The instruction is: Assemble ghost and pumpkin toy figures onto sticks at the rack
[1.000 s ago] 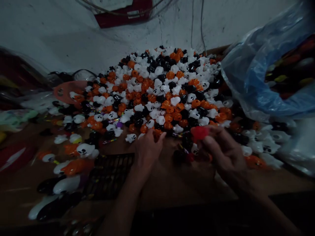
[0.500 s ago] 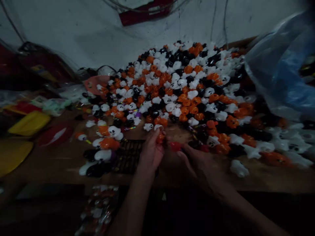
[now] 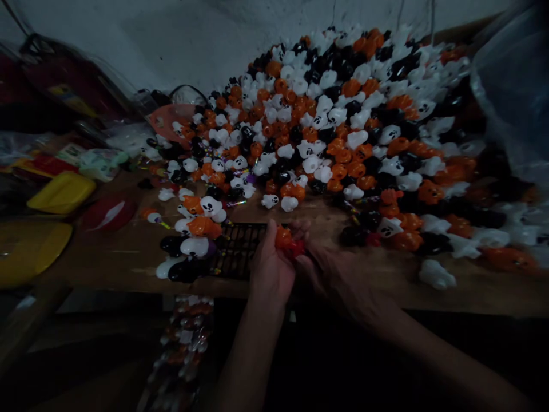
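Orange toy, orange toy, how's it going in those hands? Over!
Left hand holds orange toy. Right hand has red piece up against it. Black slotted tray beside left hand.

A brown table [image 3: 128, 266] is stretching across the middle of the frame. A large heap of small figures [image 3: 326, 120], white, orange and black, some showing ghost faces, is spreading over it from center toward upper right. A black slotted tray [image 3: 242, 246] is lying below the heap; a cluster of figures [image 3: 203, 227] is resting at its left. A red oval piece [image 3: 109, 213] is lying farther left. A lone white figure [image 3: 436, 274] is sitting near the front edge, right.
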Demonstrator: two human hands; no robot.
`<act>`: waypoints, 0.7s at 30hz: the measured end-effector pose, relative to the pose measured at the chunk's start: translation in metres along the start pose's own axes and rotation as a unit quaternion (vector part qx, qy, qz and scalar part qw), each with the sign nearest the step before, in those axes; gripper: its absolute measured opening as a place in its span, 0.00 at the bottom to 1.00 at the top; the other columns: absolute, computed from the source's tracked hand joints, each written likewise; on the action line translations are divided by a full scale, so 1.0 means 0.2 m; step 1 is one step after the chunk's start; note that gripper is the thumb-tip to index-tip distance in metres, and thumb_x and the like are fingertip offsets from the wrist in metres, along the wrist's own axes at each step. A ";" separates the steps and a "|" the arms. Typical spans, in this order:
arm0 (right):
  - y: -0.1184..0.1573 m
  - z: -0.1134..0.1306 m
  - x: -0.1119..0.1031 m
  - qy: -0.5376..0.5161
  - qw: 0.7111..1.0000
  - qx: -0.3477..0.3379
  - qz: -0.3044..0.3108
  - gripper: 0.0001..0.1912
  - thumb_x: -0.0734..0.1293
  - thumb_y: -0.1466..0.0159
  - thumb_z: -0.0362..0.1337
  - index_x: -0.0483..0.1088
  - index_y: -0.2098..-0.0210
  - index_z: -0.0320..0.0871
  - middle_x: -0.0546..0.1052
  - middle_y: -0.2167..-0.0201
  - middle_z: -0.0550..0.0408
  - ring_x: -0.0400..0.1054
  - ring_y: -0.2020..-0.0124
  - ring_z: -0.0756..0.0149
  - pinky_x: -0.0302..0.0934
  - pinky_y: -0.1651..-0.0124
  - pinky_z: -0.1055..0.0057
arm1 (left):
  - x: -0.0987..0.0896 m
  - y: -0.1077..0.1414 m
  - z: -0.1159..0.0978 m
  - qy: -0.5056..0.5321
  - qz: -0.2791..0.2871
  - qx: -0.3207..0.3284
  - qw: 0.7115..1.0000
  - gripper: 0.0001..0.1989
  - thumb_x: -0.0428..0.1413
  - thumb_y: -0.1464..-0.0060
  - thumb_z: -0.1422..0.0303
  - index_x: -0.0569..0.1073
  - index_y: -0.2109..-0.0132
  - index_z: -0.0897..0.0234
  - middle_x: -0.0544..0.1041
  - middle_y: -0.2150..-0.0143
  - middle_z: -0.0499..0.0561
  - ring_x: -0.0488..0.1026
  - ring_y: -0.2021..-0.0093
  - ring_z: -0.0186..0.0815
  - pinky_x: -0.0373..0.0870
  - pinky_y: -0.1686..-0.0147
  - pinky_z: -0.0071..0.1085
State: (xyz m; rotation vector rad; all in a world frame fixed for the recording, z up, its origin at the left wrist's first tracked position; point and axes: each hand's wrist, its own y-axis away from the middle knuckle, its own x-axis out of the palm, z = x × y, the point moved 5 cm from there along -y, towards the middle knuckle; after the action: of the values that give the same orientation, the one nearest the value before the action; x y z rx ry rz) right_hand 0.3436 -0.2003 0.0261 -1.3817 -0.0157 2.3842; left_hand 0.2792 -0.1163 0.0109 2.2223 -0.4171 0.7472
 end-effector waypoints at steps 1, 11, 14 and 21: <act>0.00 0.00 0.01 0.002 1.000 0.004 0.006 0.14 0.55 0.31 0.41 0.68 0.57 0.42 0.79 0.71 0.51 0.71 0.77 0.63 0.51 0.75 0.70 | 0.00 0.00 0.00 0.000 -0.002 0.012 1.000 0.12 0.50 0.38 0.63 0.69 0.66 0.66 0.76 0.68 0.49 0.78 0.62 0.36 0.73 0.56 0.34; 0.02 -0.02 0.04 0.058 0.998 -0.001 0.009 0.15 0.53 0.31 0.40 0.68 0.58 0.41 0.78 0.74 0.53 0.69 0.79 0.65 0.42 0.77 0.69 | 0.00 0.00 0.03 -0.009 -0.005 0.128 0.992 0.10 0.52 0.41 0.62 0.70 0.64 0.64 0.73 0.70 0.47 0.77 0.66 0.34 0.71 0.54 0.37; 0.02 -0.02 0.04 0.068 0.998 -0.009 -0.003 0.16 0.52 0.30 0.40 0.68 0.58 0.42 0.78 0.75 0.54 0.68 0.80 0.66 0.39 0.77 0.69 | 0.01 0.00 0.03 -0.026 -0.002 0.139 0.990 0.10 0.52 0.41 0.62 0.71 0.66 0.64 0.73 0.69 0.47 0.76 0.65 0.33 0.70 0.53 0.34; 0.01 -0.03 0.05 0.071 0.997 -0.014 0.008 0.13 0.53 0.32 0.36 0.67 0.61 0.41 0.77 0.75 0.53 0.66 0.81 0.66 0.38 0.78 0.69 | 0.01 0.01 0.08 -0.061 0.007 0.142 0.988 0.11 0.54 0.43 0.59 0.69 0.65 0.63 0.75 0.68 0.47 0.77 0.64 0.34 0.70 0.56 0.33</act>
State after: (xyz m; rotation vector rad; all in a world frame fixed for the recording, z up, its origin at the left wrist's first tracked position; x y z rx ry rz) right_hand 0.3435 -0.1993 0.0154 -1.5657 0.0005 2.3005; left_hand 0.2862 -0.1301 0.0050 2.5447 -0.4062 0.7168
